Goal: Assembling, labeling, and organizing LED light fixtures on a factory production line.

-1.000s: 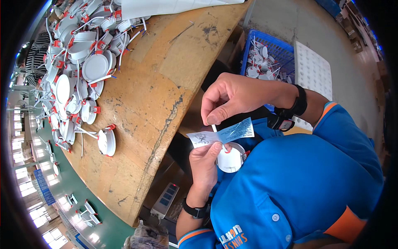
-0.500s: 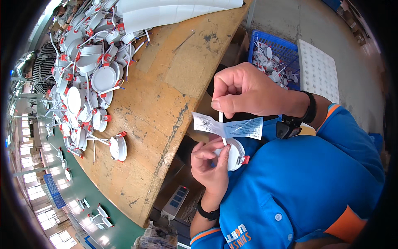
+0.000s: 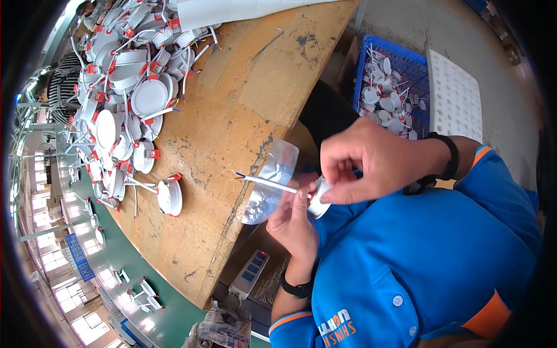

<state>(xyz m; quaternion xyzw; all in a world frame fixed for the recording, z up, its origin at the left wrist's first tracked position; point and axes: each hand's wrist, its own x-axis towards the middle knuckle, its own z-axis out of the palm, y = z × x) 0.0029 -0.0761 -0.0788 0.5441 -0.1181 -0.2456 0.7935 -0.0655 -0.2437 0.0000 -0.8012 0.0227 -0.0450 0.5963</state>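
My left hand (image 3: 295,231) is closed on a small white round downlight (image 3: 319,203), tilted on edge beside the table's near edge. Its white cable (image 3: 270,184) passes under my left thumb and points left, with bare coloured wire ends. A shiny printed tag (image 3: 277,163) hangs around the cable, over the table edge. My right hand (image 3: 380,162) is curled at the downlight's right side, thumb and fingers at its rim; its fingertips are partly hidden.
A heap of white downlights with red clips (image 3: 148,95) covers the far left of the wooden table (image 3: 232,116). One downlight (image 3: 169,197) lies apart. A blue crate (image 3: 422,66) of lamps and a white dimpled board (image 3: 455,95) stand right. Below sits a power strip (image 3: 249,272).
My right hand has left the cable and come down to the downlight's side. The downlight has turned, so its cable now points left, and the tag has swung left over the table edge.
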